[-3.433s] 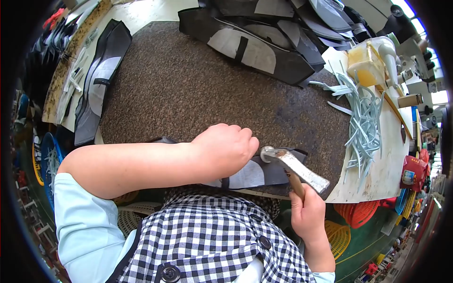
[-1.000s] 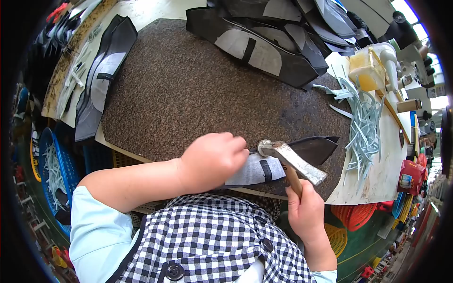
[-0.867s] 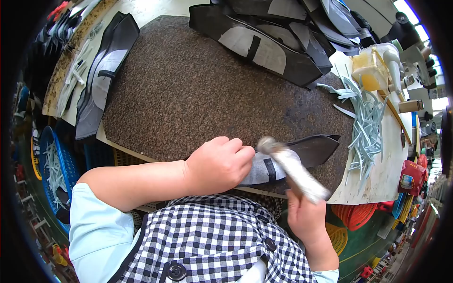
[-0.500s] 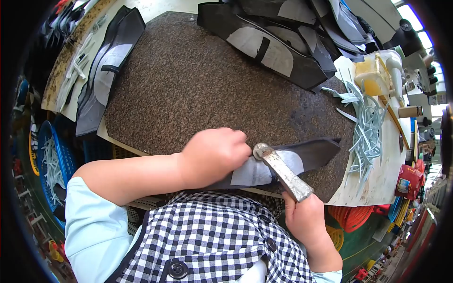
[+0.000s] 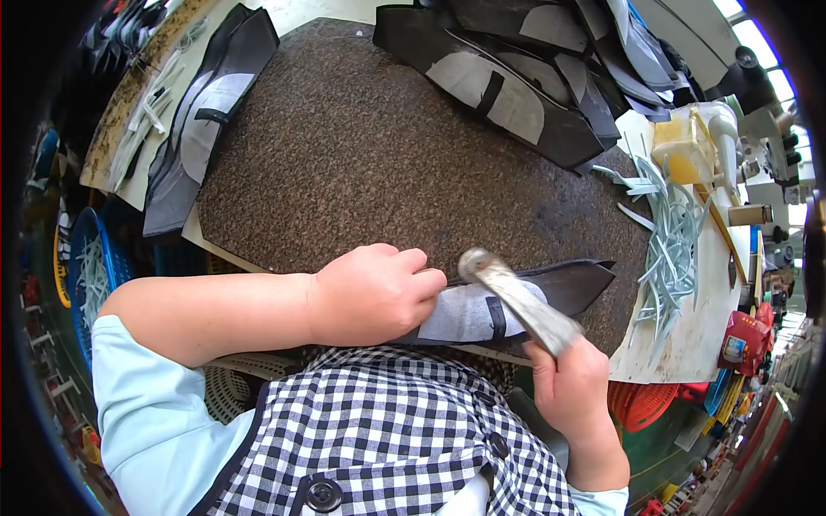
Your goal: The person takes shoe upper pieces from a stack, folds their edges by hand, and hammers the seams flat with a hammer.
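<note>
In my right hand (image 5: 575, 385) is a worn metal hammer (image 5: 525, 305), gripped near its lower end. Its head is raised toward the upper left, over or beside a black upper-like piece (image 5: 564, 288) with a light grey patch and a short black strap. That piece lies folded along the near edge of the brown speckled board (image 5: 361, 129). My left hand (image 5: 379, 292) is closed over the piece's left end, fingers curled and pressed together at its upper edge. The fingertips are partly hidden.
Similar black pieces (image 5: 490, 82) are stacked at the back, and more (image 5: 198, 129) lie at the left. Pale strips (image 5: 671, 249) are heaped at the right near a yellowish container (image 5: 684, 150). A blue basket (image 5: 86, 284) stands left, a red one (image 5: 641, 404) below right.
My left hand has shifted slightly left and down. The hammer's head has risen a little off the piece, and my right hand has moved slightly right. More of the grey patch and strap shows.
</note>
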A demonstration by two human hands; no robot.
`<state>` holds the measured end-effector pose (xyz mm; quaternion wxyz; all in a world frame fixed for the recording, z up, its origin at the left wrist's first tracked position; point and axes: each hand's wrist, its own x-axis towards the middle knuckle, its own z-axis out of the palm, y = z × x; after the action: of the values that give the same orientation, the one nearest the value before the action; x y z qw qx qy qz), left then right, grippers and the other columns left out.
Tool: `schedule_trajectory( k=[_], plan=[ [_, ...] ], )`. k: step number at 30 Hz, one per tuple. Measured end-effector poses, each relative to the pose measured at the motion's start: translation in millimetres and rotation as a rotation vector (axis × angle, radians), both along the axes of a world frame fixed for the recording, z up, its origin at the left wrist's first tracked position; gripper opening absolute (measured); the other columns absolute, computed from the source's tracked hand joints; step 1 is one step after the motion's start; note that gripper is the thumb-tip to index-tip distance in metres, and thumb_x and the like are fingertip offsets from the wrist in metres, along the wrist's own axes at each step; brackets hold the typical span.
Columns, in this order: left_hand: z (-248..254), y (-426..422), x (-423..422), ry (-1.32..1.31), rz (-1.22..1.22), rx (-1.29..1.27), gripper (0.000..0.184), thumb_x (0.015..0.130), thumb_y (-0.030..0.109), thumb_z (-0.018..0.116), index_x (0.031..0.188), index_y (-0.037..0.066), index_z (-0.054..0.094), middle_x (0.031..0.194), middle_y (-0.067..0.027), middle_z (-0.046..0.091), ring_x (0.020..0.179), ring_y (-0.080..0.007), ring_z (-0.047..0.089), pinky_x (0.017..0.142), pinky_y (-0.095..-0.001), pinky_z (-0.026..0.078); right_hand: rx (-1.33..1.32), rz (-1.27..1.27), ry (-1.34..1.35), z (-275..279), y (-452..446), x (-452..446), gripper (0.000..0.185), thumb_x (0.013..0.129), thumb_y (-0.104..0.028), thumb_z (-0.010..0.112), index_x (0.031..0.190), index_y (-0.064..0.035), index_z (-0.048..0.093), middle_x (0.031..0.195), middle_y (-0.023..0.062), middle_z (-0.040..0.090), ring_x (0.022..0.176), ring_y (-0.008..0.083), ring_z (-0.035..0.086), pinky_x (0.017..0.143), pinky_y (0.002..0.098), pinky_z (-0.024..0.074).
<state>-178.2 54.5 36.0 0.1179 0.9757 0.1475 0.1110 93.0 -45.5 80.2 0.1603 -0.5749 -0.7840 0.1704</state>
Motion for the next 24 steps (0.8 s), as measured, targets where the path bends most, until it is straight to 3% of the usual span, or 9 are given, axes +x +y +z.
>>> schedule_trajectory(
  k=[3,5,8,11,14,17,21,22,24],
  plan=[
    [-7,4,11,-0.109,0.023,-0.018,0.026,0.072,0.015,0.062,0.094,0.001,0.066,0.085,-0.005,0.055,0.075,-0.0206,0.055,0.06,-0.0296,0.051,0.033,-0.137,0.142,13,-1,-5,0.023,0.078,-0.002,0.064,0.101,0.0021,0.062,0.088,0.0176,0.066,0.077,0.0367,0.067,0.071,0.0373,0.0544],
    [-18,5,36,-0.172,0.086,-0.045,0.027,0.072,0.014,0.061,0.095,0.001,0.066,0.085,-0.0049,0.055,0.075,-0.0202,0.055,0.059,-0.0293,0.051,0.109,-0.172,0.043,8,-10,4,0.02,0.083,-0.006,0.065,0.1,0.0015,0.059,0.083,0.0184,0.064,0.074,0.0387,0.065,0.066,0.0402,0.0532],
    [-24,9,74,-0.225,0.124,-0.053,0.027,0.072,0.014,0.061,0.095,0.002,0.065,0.085,-0.0047,0.054,0.076,-0.02,0.055,0.059,-0.0288,0.051,-0.087,-0.309,-0.166,-5,-28,20,0.019,0.087,-0.012,0.065,0.099,0.0001,0.056,0.078,0.0195,0.061,0.07,0.0404,0.062,0.061,0.0442,0.0502],
    [-21,14,91,-0.236,0.1,-0.059,0.024,0.071,0.014,0.063,0.093,0.005,0.066,0.083,-0.0038,0.054,0.076,-0.0201,0.055,0.063,-0.0307,0.051,-0.058,-0.425,-0.044,1,-28,19,0.02,0.091,-0.013,0.061,0.101,0.0036,0.058,0.077,0.0231,0.061,0.071,0.0441,0.06,0.061,0.0484,0.0459],
    [-22,22,93,-0.24,0.124,-0.095,0.018,0.074,0.013,0.065,0.091,0.007,0.068,0.08,-0.0043,0.055,0.075,-0.022,0.056,0.069,-0.0354,0.051,-0.076,-0.346,-0.154,-5,-32,23,0.023,0.089,-0.016,0.064,0.1,-0.0005,0.051,0.079,0.0191,0.061,0.069,0.0406,0.061,0.059,0.0471,0.0482],
    [-25,31,82,-0.255,0.191,-0.372,0.018,0.076,0.013,0.065,0.092,0.007,0.068,0.083,-0.0052,0.057,0.075,-0.023,0.056,0.067,-0.0357,0.05,-0.13,-0.363,-0.136,-12,-31,18,0.022,0.088,-0.016,0.064,0.098,-0.0015,0.05,0.081,0.0182,0.062,0.07,0.0394,0.062,0.06,0.0465,0.0494],
    [-2,12,75,-0.043,-0.002,0.034,0.016,0.077,0.013,0.07,0.092,0.009,0.07,0.083,-0.0055,0.06,0.077,-0.0247,0.059,0.07,-0.0361,0.051,-0.1,-0.321,-0.063,-9,-27,26,0.023,0.088,-0.016,0.065,0.099,-0.0019,0.05,0.081,0.0185,0.062,0.07,0.0397,0.062,0.06,0.0462,0.0498],
    [-6,8,74,-0.055,-0.009,0.085,0.009,0.074,0.015,0.065,0.077,0.007,0.068,0.084,-0.0073,0.057,0.083,-0.0259,0.06,0.072,-0.0375,0.052,-0.075,-0.287,-0.054,-12,-29,27,0.023,0.088,-0.016,0.065,0.099,-0.0019,0.05,0.08,0.0183,0.062,0.07,0.0397,0.062,0.06,0.0461,0.0497],
    [-14,18,68,-0.154,0.098,-0.159,0.011,0.075,0.015,0.063,0.076,0.005,0.068,0.083,-0.0066,0.056,0.081,-0.0242,0.059,0.07,-0.0364,0.052,-0.091,-0.225,-0.032,-20,-34,27,0.024,0.086,-0.014,0.065,0.101,-0.0016,0.051,0.079,0.0175,0.062,0.069,0.0391,0.062,0.06,0.0455,0.0499]
  ],
)
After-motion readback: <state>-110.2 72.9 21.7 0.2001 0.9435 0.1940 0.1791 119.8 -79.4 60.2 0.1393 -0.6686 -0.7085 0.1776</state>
